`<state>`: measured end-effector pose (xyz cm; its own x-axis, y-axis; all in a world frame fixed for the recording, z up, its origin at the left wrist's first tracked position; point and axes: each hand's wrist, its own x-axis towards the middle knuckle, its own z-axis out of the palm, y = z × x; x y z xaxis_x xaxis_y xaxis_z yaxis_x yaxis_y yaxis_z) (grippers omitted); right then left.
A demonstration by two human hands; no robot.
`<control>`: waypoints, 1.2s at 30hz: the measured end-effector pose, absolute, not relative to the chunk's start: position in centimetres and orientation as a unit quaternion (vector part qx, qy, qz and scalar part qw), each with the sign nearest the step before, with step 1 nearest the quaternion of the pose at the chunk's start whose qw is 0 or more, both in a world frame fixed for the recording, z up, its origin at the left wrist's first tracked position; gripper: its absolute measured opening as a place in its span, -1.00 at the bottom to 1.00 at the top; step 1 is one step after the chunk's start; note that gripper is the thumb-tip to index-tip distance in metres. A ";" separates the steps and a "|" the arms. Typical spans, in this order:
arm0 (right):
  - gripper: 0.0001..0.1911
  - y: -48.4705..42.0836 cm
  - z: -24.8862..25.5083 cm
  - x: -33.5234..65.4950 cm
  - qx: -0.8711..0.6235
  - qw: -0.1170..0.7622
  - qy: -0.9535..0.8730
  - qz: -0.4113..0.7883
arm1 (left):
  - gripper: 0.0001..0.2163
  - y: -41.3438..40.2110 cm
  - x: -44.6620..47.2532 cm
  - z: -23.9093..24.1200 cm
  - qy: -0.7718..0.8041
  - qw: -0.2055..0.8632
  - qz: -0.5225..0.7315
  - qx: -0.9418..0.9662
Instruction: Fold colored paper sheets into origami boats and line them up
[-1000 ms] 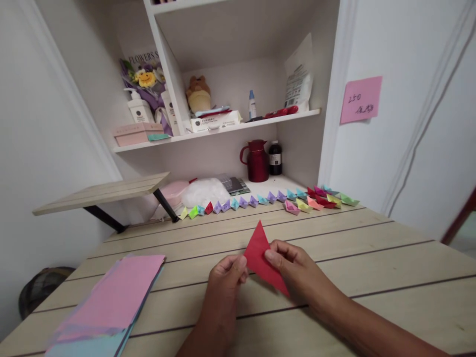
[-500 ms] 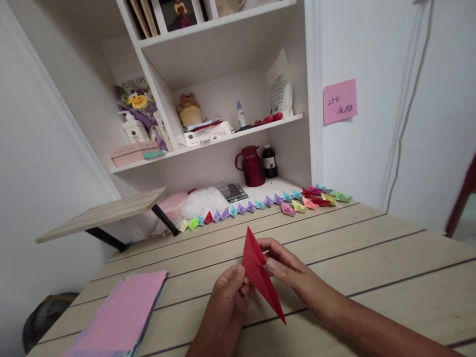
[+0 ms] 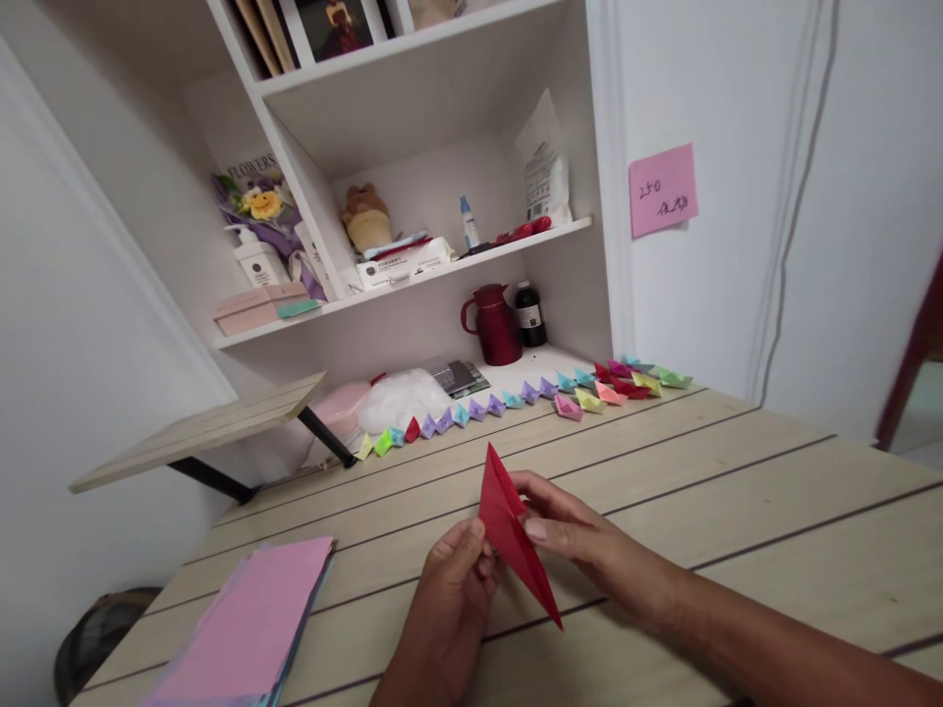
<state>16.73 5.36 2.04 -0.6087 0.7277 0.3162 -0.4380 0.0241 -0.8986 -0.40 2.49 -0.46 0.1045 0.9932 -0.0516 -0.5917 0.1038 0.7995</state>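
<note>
Between my two hands, above the slatted table point(image 3: 663, 471), is a folded piece of red paper point(image 3: 508, 530), long and pointed at both ends. My left hand point(image 3: 457, 579) pinches its left edge near the middle, thumb on top. On the opposite side, my right hand point(image 3: 575, 525) grips the raised fold between thumb and fingers; some fingertips are hidden behind the paper. Farther back, small folded paper boats point(image 3: 477, 410) in several colours stand in a line, with a cluster of more boats point(image 3: 610, 395) at the right end.
A stack of pink paper point(image 3: 250, 619) lies at the left of the table. Behind it stands a small raised wooden shelf point(image 3: 198, 422) on black legs. A red jug point(image 3: 495, 326) and a dark bottle point(image 3: 529, 316) stand under the white shelving point(image 3: 413, 280).
The view has shifted slightly, so the background sits a little to the left. Both hands keep hold of the red paper, with hardly any movement.
</note>
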 end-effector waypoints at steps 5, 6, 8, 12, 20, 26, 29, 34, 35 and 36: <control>-0.66 5.5 1.8 16.5 -0.100 0.416 -0.569 0.702 | -0.84 2.5 -0.4 -0.4 0.326 0.669 0.587 0.319; -0.66 5.5 1.7 16.5 -0.100 0.416 -0.567 0.704 | -0.83 2.5 -0.4 -0.3 0.326 0.670 0.587 0.316; -0.65 5.5 1.7 16.5 -0.103 0.416 -0.564 0.706 | -0.82 2.4 -0.4 -0.2 0.324 0.673 0.588 0.311; -0.66 5.5 1.5 16.5 -0.102 0.408 -0.562 0.713 | -0.80 2.2 -0.2 0.2 0.321 0.675 0.590 0.306; -0.69 5.7 1.6 16.5 -0.098 0.405 -0.557 0.719 | -0.78 2.4 -0.3 0.1 0.324 0.675 0.584 0.314; -0.73 5.5 1.8 16.5 -0.113 0.404 -0.562 0.713 | -0.77 2.6 -0.4 0.0 0.325 0.672 0.582 0.322; -0.66 5.2 1.9 16.6 -0.110 0.416 -0.571 0.699 | -0.79 2.5 -0.3 0.0 0.332 0.674 0.573 0.326; -0.57 5.4 2.0 16.8 -0.116 0.432 -0.572 0.688 | -0.77 2.4 -0.3 0.0 0.345 0.673 0.562 0.334; -0.58 5.4 2.0 16.8 -0.118 0.432 -0.572 0.687 | -0.76 2.4 -0.3 0.0 0.344 0.673 0.562 0.336; -0.60 5.5 2.0 16.8 -0.121 0.433 -0.575 0.684 | -0.76 2.4 -0.3 0.0 0.343 0.673 0.562 0.337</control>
